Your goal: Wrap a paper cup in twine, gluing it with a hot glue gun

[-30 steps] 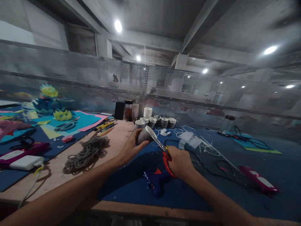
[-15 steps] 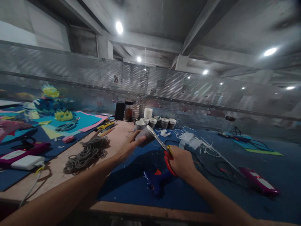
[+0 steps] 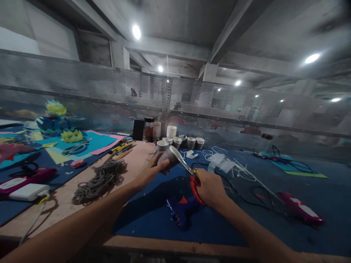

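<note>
My left hand (image 3: pixel 153 168) is wrapped round a grey-sided cup (image 3: pixel 168 157) with a white rim, tilted with its mouth toward the right. My right hand (image 3: pixel 211 187) grips scissors (image 3: pixel 195 184) with red and yellow handles. The metal blades reach left to the cup's mouth and touch or overlap its rim; whether they are cutting I cannot tell. Below the hands, a blue glue gun (image 3: pixel 181 212) with a red-orange trigger lies on the blue mat (image 3: pixel 148 223).
Several similar grey cups (image 3: pixel 191 143) stand behind, beside a stack of white cups (image 3: pixel 171 131). Grey cord (image 3: pixel 101 179) lies in a heap at left. A magenta device (image 3: pixel 301 209) sits right, with cables. Coloured paper (image 3: pixel 102 144) and grey scissors (image 3: pixel 75 148) lie farther left.
The view has shifted slightly. My left hand's fingers and the cup have turned a little, and the scissor blades stay at the cup's rim.
</note>
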A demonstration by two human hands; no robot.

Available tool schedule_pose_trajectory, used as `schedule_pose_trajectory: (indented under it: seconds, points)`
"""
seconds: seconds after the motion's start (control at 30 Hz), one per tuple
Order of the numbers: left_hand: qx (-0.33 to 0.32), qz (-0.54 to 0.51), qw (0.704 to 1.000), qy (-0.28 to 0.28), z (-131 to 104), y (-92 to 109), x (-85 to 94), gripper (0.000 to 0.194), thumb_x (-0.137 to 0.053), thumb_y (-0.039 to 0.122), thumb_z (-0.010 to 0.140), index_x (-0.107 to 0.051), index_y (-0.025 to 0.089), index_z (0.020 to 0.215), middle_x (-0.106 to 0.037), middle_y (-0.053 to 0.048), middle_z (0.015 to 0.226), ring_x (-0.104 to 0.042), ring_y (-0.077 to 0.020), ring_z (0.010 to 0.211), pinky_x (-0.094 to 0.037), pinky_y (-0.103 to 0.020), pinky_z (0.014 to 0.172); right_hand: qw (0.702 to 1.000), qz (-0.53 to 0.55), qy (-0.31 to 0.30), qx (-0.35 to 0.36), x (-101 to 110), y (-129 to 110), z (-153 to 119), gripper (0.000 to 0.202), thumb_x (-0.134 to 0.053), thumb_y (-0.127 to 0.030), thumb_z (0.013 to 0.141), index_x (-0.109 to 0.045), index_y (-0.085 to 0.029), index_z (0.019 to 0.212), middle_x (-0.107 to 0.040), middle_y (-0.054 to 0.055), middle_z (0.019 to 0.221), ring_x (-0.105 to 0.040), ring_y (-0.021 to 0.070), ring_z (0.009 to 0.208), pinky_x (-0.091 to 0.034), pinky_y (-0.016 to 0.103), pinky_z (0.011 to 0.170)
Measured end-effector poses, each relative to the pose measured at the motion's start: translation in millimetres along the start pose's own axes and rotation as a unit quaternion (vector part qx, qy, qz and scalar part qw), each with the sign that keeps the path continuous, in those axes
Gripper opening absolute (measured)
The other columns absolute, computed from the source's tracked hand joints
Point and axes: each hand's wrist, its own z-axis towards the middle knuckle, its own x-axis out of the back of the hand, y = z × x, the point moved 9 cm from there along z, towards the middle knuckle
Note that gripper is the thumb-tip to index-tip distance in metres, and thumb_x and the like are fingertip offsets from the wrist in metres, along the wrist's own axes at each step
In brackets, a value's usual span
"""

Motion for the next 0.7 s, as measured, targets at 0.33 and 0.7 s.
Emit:
schedule_pose_trajectory:
  seconds: [0.33,0.7]
  points:
    - [-0.003,0.012,1.000,0.015,0.5,2.4,1.9,0.053,-0.055,0.052,0.088,-0.050,0.015,0.126,-0.066,-0.009,0.101,-0.066,-0.0231,0.082,-0.054,-0.035,0.068,1.000,-0.005,-0.014,-0.004,-0.5,-1.7,-0.5,0.008,-0.050,-0.022,0.090,-0.057,-0.019,0.090,-0.068,0.003,0.086,-0.061,0.0168,0.073,-0.025,0.028,0.061]
    - [-0.026,0.061,0.997,0.026,0.2,2.3,6.3,0.049,-0.054,0.050,0.090,-0.049,0.016,0.125,-0.066,-0.007,0.093,-0.064,-0.0232,0.081,-0.052,-0.035,0.068,1.000,-0.003,-0.009,-0.010,-0.8,-0.5,0.5,0.011,-0.048,-0.024,0.091,-0.057,-0.019,0.094,-0.067,0.003,0.088,-0.060,0.0169,0.070,-0.024,0.028,0.059]
